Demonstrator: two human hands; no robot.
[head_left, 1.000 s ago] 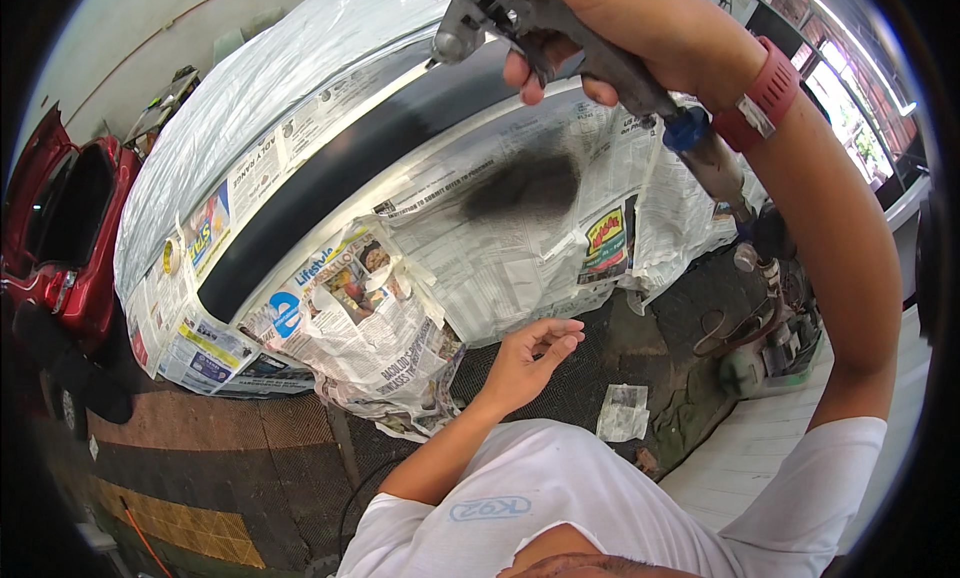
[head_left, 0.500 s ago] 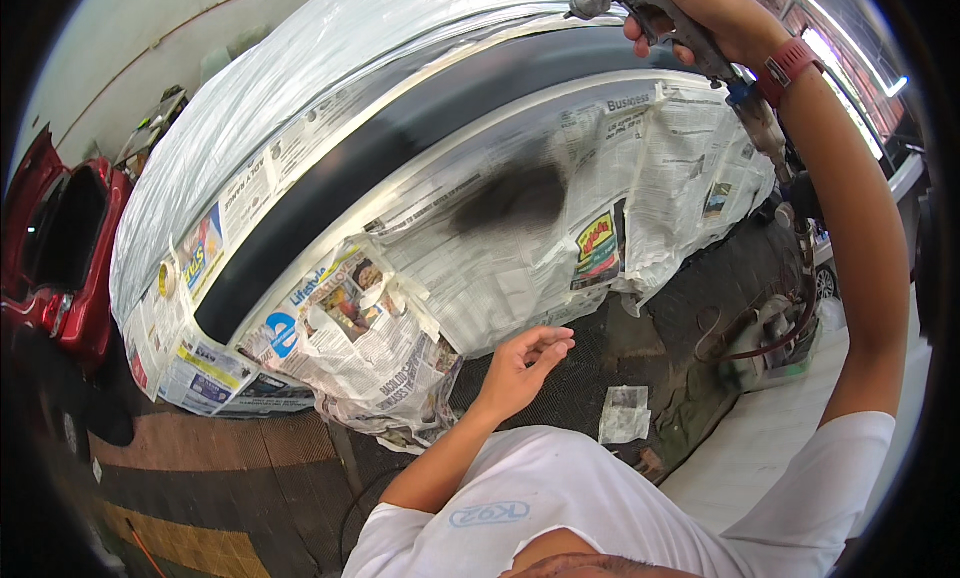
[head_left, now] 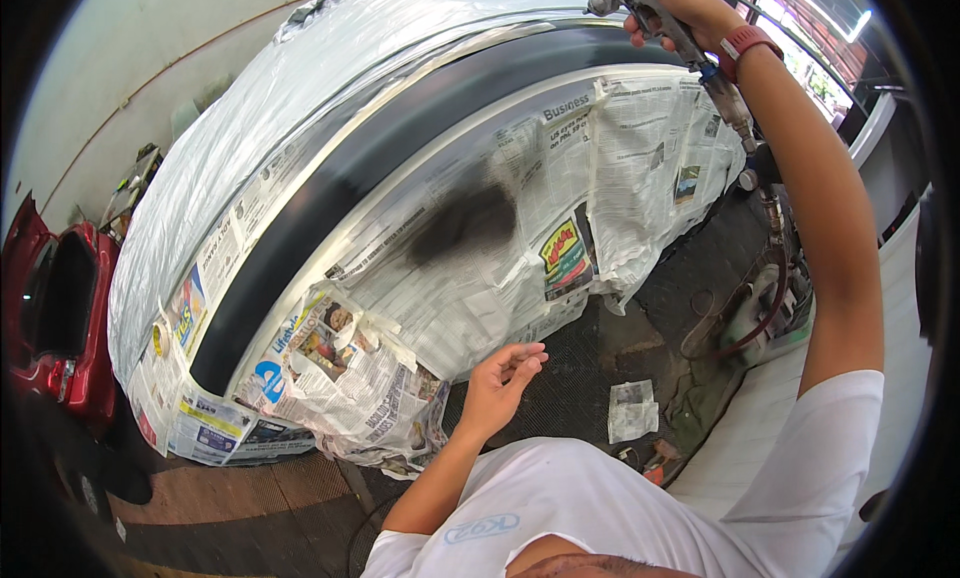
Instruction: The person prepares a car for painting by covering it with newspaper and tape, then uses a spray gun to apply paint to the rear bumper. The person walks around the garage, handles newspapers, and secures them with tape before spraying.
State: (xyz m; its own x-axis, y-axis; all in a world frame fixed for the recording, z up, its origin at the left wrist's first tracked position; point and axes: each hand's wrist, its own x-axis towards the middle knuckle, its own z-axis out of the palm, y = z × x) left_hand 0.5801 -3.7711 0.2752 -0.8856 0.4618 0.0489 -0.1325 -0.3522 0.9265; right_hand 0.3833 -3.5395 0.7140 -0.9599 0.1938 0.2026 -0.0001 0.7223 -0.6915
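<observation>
My right hand (head_left: 700, 10) is raised at the upper right, its fingers wrapped around a metal spray gun (head_left: 655, 16). The gun's nozzle points left, close above the far end of a long, curved dark panel strip (head_left: 400, 168). Newspaper sheets (head_left: 480, 308) and pale masking tape border this strip on a covered vehicle. A dark paint smudge (head_left: 465, 223) marks the newspaper below it. Low in front of my chest, my left hand (head_left: 492, 390) hovers with nothing in it, thumb slightly apart from the loosely bent fingers.
Shiny plastic sheeting (head_left: 230, 158) covers the vehicle's top. A hose (head_left: 775, 278) hangs from the gun toward the floor at right. A paper scrap (head_left: 632, 411) lies on the dark floor. At far left stands a red car part (head_left: 90, 318) beside the wall.
The view has shifted, and the vehicle appears farther left and lower. My right hand has carried the spray gun rightward along the strip. My left hand keeps nearly the same pose.
</observation>
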